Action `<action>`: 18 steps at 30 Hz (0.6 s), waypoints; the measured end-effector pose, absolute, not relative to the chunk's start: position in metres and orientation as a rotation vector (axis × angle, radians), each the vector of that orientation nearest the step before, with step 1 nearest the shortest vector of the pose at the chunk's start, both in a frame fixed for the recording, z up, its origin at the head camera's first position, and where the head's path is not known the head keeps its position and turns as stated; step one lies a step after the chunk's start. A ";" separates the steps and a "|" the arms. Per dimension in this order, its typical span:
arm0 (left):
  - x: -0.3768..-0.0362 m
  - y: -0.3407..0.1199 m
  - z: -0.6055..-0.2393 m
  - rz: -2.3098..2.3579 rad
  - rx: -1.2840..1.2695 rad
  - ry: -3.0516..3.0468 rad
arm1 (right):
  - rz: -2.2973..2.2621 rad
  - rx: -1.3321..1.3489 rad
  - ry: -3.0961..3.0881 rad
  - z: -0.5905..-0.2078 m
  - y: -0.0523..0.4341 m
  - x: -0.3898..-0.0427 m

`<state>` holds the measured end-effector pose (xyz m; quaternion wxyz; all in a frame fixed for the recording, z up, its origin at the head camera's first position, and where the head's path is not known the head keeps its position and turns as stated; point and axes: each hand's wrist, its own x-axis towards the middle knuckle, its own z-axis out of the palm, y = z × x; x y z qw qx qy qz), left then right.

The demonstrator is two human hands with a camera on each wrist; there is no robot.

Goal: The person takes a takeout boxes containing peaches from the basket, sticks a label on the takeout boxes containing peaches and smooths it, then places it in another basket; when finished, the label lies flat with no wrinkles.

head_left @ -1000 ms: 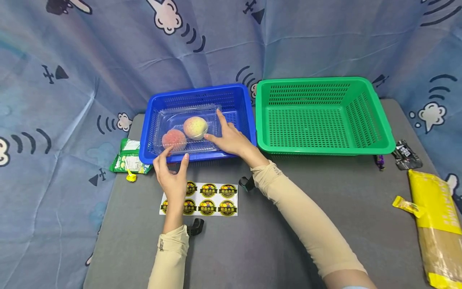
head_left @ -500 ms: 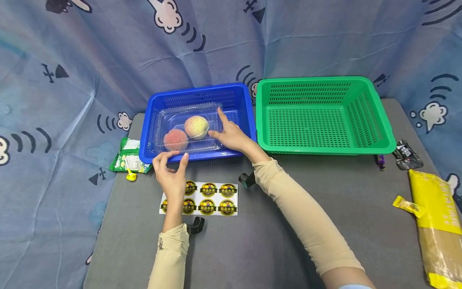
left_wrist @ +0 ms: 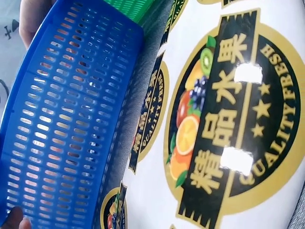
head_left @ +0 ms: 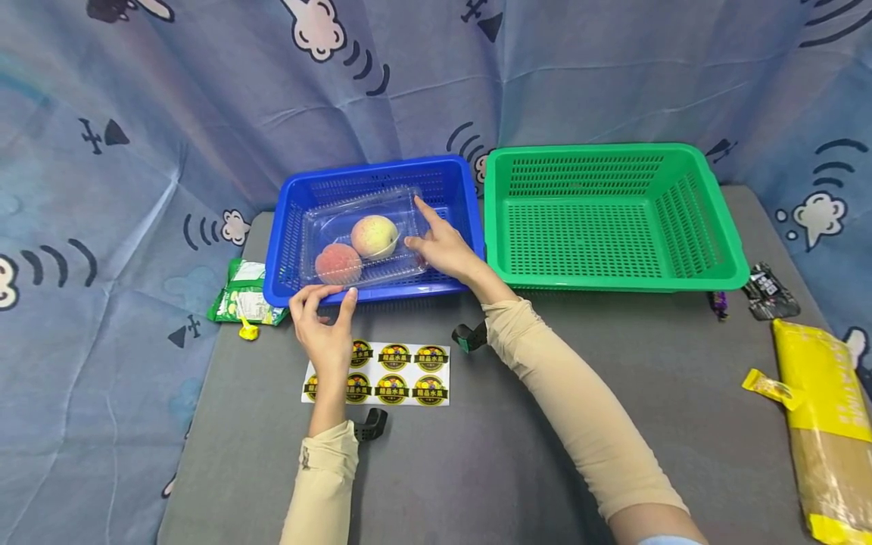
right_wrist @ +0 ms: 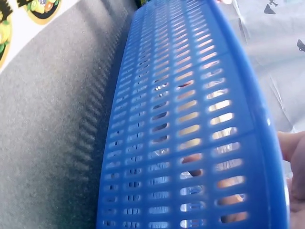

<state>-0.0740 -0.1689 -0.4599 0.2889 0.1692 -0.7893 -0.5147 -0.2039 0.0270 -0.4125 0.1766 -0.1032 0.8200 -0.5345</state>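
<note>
Lifted and tilted since a second ago, the clear box [head_left: 361, 235] of two peaches [head_left: 373, 235] rises from the blue basket [head_left: 371, 172], gripped by the right hand [head_left: 446, 250]; the left hand [head_left: 325, 333] pinches the basket's near rim. Next likely: carrying it clear without spilling.

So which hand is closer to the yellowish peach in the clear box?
The right hand: its fingers are on the clear box right beside the yellowish peach. The left hand is at the blue basket's near rim, farther off.
</note>
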 end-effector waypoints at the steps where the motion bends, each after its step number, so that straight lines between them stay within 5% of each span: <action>1: -0.074 -0.169 -0.460 -1.372 0.452 -2.106 | -1.528 -0.302 2.319 -0.413 0.027 -0.204; 18: -0.074 -0.168 -0.459 -1.379 0.458 -2.103 | -1.975 -0.146 2.090 -0.408 0.032 -0.199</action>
